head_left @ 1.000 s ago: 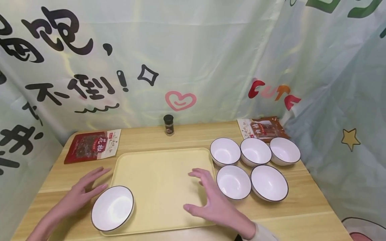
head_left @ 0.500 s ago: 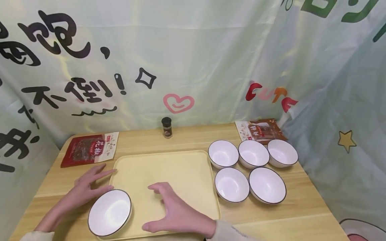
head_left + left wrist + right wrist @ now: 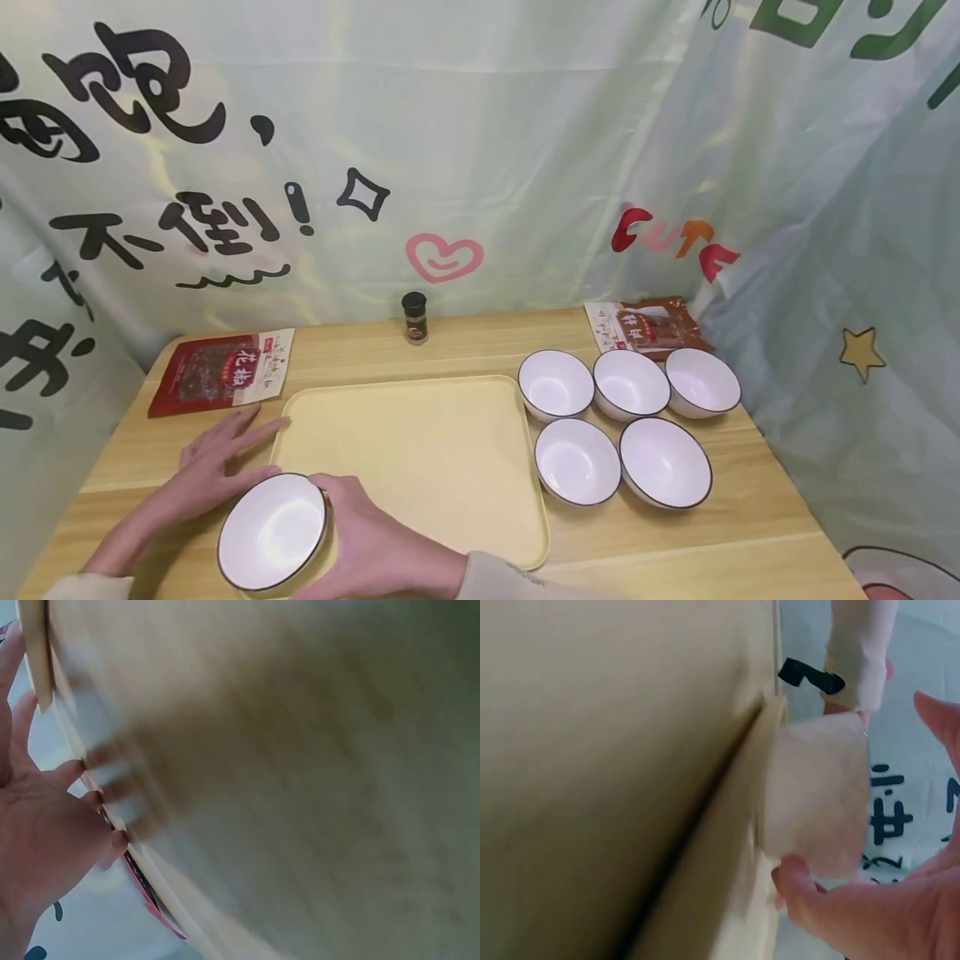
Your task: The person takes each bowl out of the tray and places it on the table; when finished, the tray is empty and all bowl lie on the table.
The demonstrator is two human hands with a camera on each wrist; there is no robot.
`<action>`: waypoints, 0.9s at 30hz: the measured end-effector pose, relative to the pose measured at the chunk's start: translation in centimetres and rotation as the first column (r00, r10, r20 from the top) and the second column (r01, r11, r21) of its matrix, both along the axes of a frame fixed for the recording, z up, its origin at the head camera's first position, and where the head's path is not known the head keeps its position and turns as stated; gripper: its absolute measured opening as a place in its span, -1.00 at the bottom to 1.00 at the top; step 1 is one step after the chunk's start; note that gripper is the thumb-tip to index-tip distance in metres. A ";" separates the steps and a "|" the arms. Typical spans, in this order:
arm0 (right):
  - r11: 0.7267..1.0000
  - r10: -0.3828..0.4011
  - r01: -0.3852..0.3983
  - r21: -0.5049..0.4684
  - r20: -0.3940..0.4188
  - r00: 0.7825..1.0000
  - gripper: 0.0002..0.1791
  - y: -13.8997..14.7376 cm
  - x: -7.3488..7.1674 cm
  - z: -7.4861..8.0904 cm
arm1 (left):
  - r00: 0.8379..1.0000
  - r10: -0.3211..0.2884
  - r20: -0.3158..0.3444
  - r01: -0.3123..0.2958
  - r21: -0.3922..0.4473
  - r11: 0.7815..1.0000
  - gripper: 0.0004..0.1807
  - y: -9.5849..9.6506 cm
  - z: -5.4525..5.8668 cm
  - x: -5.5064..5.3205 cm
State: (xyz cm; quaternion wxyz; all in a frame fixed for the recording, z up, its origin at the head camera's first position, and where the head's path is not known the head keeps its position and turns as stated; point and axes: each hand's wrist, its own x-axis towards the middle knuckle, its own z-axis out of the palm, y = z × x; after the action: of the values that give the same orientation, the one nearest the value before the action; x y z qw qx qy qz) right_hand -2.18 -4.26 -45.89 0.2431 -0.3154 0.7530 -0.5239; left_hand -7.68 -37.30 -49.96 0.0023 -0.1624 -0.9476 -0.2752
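Note:
A white bowl with a dark rim stands over the near left corner of a pale yellow tray. My left hand is spread to the left of it, thumb at the bowl's rim, another fingertip at the tray's left edge. From the right, my right hand curves around the bowl's other side, its upper fingertips right at the rim and its thumb low near the front. In the right wrist view, the bowl shows side-on within the wide gap between thumb and fingers of the right hand.
Several matching bowls are grouped right of the tray on the wooden table. A red packet lies at back left, another packet at back right. A black-capped seasoning jar stands near the printed curtain.
My right hand has swept left across the tray, from beside the grouped bowls to the single bowl. The left hand stays nearly in place by that bowl.

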 end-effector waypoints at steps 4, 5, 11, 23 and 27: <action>0.998 -0.061 0.061 -0.007 0.005 0.998 0.31 -1.4 0.4 -0.6 | 1.000 -0.008 0.007 0.008 -0.005 1.000 -0.14 0.1 -0.3 0.1; 0.997 -0.082 0.082 0.000 0.008 0.997 0.34 -1.7 0.5 -0.7 | 1.000 -0.008 0.008 0.008 -0.008 1.000 -0.13 0.1 -0.3 0.1; 0.987 -0.163 0.162 0.010 0.049 0.986 0.40 -3.1 0.8 -1.2 | 1.000 -0.008 0.017 0.008 -0.020 1.000 -0.12 0.1 -0.1 0.1; 0.963 -0.244 0.243 0.116 -0.006 0.970 0.42 -4.4 0.8 -1.0 | 1.000 -0.007 0.013 0.007 -0.010 1.000 -0.13 0.0 -0.3 0.4; 0.965 -0.220 0.227 0.128 -0.067 0.973 0.40 -4.5 0.5 -1.0 | 1.000 0.000 0.021 0.001 -0.011 1.000 -0.13 -0.1 -0.3 0.3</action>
State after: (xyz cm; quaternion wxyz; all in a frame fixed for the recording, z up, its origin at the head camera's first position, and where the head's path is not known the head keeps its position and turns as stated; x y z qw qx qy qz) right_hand -1.66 -8.73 -46.89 0.1832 -0.2249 0.8235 -0.4876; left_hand -7.34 -37.41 -50.24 -0.0088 -0.1597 -0.9490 -0.2715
